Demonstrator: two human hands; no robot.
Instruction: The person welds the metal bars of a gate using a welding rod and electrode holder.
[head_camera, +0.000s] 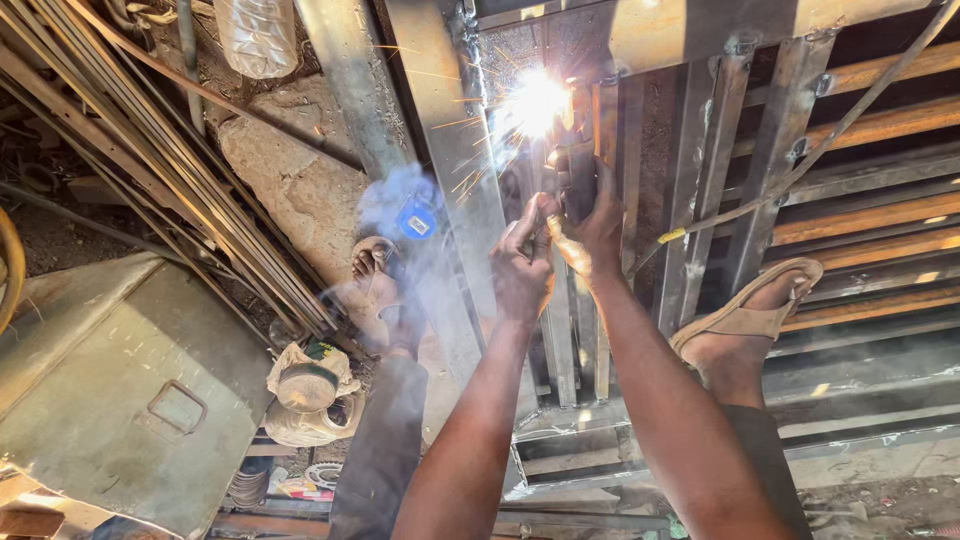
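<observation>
Both my hands are raised to a steel frame (455, 150) lying on the ground. My right hand (598, 225) grips a welding electrode holder (578, 170), whose tip burns in a bright white arc (535, 100) on the frame, throwing sparks and bluish smoke. My left hand (522, 262) is closed around the right hand's lower part and the holder, steadying it. A cable (800, 165) with a yellow tag runs from the right toward the holder. My feet in sandals rest on the metalwork, left foot (375, 275) and right foot (750, 320).
A bundle of thin steel rods (170, 170) lies diagonally at left. A grey metal box with a recessed handle (130, 390) sits at lower left, with a rag-wrapped round object (305, 390) beside it. Flat steel bars (870, 220) are stacked at right. A rock (290, 170) lies behind.
</observation>
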